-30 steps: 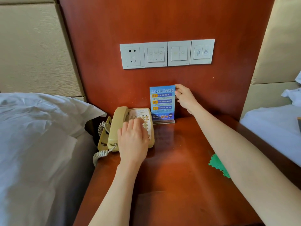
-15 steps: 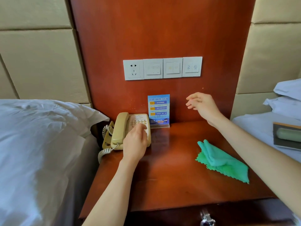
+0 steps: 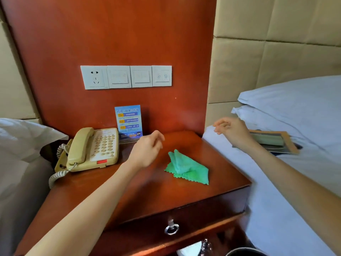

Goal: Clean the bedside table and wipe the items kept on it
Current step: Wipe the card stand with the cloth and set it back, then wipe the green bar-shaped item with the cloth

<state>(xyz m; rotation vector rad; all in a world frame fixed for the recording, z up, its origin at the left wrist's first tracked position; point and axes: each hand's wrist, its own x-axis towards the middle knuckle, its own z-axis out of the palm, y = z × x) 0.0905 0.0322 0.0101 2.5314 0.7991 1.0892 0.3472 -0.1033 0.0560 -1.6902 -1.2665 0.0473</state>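
left hand (image 3: 145, 152): raised over the middle of the table top, forearm coming in from lower left, fingers loosely curled, holding nothing - not touching phone or cloth
right hand (image 3: 230, 131): raised over the bed edge just right of the table, forearm coming in from lower right, fingers loosely bent and spread, empty
bedside table (image 3: 129, 196): reddish wood, drawer with a metal ring pull at the front
cloth (image 3: 186, 168): green, crumpled, lying on the table top right of centre - just below and right of the left hand
telephone (image 3: 94, 148): beige, back left of the table, handset on its cradle, coiled cord hanging off the left edge
sign card (image 3: 128, 122): blue, upright in a clear stand at the back, against the wood panel, just beside the phone
switch plates (image 3: 126, 76): white row on the panel above
tray (image 3: 271, 141): on the right bed, partly hidden behind the right wrist
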